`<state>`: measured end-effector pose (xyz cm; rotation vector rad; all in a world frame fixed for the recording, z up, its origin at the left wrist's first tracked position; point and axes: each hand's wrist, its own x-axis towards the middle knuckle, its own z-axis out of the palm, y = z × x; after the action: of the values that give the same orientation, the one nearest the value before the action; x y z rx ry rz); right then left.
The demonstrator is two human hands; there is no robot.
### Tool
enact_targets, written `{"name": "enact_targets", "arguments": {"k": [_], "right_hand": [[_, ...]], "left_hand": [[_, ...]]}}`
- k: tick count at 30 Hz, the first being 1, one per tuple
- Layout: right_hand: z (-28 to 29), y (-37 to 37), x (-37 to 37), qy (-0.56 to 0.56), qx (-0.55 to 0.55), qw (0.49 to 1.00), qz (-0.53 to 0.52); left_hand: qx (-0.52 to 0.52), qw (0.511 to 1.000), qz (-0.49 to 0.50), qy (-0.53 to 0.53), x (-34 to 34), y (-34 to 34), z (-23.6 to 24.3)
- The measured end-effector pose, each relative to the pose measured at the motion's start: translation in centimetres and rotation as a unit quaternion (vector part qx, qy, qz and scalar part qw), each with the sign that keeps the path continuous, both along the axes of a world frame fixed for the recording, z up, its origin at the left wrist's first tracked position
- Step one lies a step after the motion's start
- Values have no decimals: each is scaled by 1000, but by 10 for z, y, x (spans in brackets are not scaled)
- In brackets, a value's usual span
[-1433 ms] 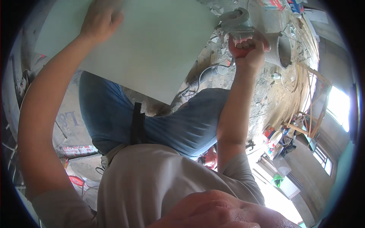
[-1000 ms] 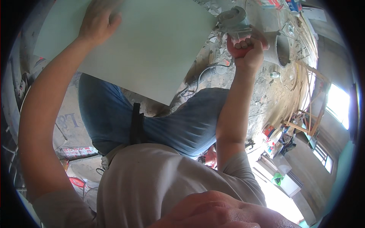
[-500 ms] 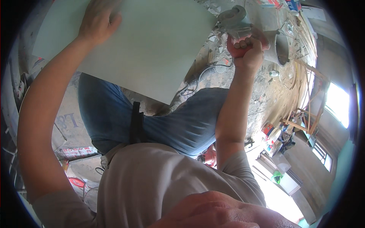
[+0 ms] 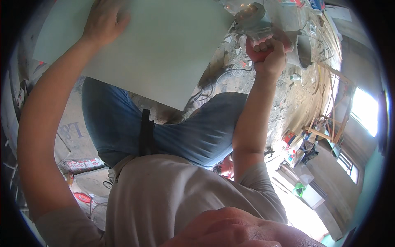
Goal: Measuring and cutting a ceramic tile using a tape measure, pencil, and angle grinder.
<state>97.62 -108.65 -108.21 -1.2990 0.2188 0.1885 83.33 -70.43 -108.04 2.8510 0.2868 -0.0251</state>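
Note:
A large pale greenish tile (image 4: 156,49) lies in front of me, one corner pointing toward my knees. My left hand (image 4: 106,22) rests on its upper left part with the thumb spread; the fingertips are blurred at the picture's top edge. At the tile's right edge my right hand (image 4: 269,53) is wrapped round the red handle of a handheld power cutter (image 4: 249,18) with a grey rounded guard. Small orange glints show near the guard. The cutter's blade is hidden.
A grey bucket (image 4: 303,49) lies on its side just right of the cutter. A dark cable (image 4: 214,82) runs over the rubble-strewn floor near my right knee. A wooden frame (image 4: 335,119) stands farther right. Printed bags (image 4: 84,164) lie at my left.
Orange glints now show by the cutter's guard. The cutter, my hands and the tile have barely shifted in the picture.

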Motion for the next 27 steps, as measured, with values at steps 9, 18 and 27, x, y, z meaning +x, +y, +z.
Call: {"name": "enact_targets", "arguments": {"k": [9, 18, 27], "right_hand": [[1, 2, -4, -6, -8, 1000, -9], [-14, -7, 4, -35, 54, 998, 28], [14, 7, -15, -50, -19, 998, 34]], "left_hand": [[-4, 1000, 2, 6, -2, -4, 4], [-453, 716, -200, -491, 13, 30, -95], [94, 961, -124, -228, -1, 35, -64]]}}
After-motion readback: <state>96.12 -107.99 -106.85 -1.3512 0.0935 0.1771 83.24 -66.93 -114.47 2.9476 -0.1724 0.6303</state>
